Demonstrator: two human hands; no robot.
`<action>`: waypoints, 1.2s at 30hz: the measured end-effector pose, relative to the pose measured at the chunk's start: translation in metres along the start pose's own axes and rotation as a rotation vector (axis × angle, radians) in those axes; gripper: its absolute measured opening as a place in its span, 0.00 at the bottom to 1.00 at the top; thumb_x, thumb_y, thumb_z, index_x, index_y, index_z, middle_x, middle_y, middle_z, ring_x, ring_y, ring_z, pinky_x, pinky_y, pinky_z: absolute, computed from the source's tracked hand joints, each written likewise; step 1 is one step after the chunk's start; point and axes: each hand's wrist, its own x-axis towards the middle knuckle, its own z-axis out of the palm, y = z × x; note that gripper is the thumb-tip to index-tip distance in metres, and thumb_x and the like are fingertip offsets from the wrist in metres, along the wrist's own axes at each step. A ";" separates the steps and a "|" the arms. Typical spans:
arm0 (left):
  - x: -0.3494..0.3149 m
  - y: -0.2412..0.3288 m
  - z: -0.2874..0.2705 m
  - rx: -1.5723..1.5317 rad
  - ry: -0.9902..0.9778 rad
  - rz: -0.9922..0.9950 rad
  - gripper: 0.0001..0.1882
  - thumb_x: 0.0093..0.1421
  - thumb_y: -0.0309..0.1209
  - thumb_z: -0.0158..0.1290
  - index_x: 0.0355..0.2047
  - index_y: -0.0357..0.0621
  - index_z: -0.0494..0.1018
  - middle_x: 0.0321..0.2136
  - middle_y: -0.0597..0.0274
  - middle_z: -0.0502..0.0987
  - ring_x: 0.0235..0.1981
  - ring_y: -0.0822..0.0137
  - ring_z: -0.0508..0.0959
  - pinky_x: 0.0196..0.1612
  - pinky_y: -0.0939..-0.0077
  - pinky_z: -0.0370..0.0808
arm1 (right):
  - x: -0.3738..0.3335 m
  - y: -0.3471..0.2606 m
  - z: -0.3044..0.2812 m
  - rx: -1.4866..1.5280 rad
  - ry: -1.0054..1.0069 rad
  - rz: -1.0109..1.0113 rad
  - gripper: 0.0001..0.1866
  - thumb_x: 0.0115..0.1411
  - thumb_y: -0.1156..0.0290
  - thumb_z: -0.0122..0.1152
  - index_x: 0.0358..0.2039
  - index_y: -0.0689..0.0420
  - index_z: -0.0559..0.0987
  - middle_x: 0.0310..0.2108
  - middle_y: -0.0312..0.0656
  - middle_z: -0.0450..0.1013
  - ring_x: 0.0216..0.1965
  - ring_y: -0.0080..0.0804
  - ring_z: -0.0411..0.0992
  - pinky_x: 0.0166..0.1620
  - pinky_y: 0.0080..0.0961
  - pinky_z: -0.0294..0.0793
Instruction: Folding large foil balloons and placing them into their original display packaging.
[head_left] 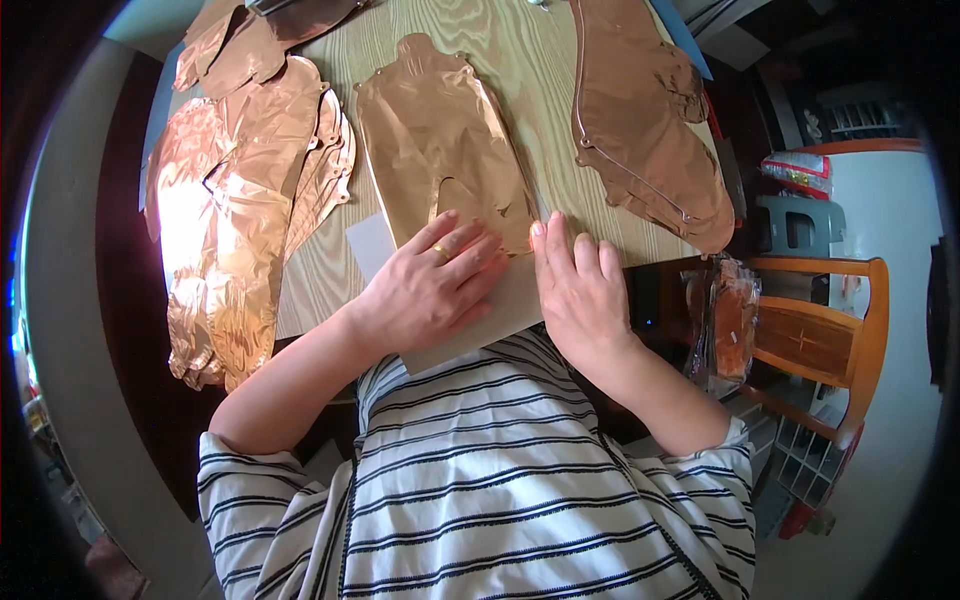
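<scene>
A flat copper-coloured foil balloon (pixel 425 130) lies in front of me, its rounded tab pointing away. Small holed tabs stick out along its edges. Under its near end is a grey sheet of card (pixel 505 300), which reaches over the table's near edge. My left hand (pixel 430 275), with a ring on one finger, rests on the foil and card with its fingers stretched out. At the balloon's near right corner, my right hand (pixel 585 285) lies with extended fingers, the fingertips touching the foil's edge. What is beneath its palm is hidden.
More foil balloons are piled on the wooden table (pixel 550 120): a shiny stack (pixel 230 210) at left and another stack (pixel 640 120) at right. A wooden chair (pixel 815 340) stands at right, beside a clear plastic bag (pixel 725 320) of copper-coloured pieces.
</scene>
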 end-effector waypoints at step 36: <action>0.028 -0.040 0.016 -0.154 0.133 -0.016 0.26 0.62 0.34 0.57 0.59 0.41 0.70 0.61 0.52 0.71 0.64 0.51 0.67 0.68 0.52 0.61 | -0.002 -0.005 -0.011 0.394 0.234 -0.023 0.25 0.59 0.70 0.51 0.55 0.71 0.72 0.57 0.58 0.67 0.54 0.51 0.67 0.62 0.48 0.62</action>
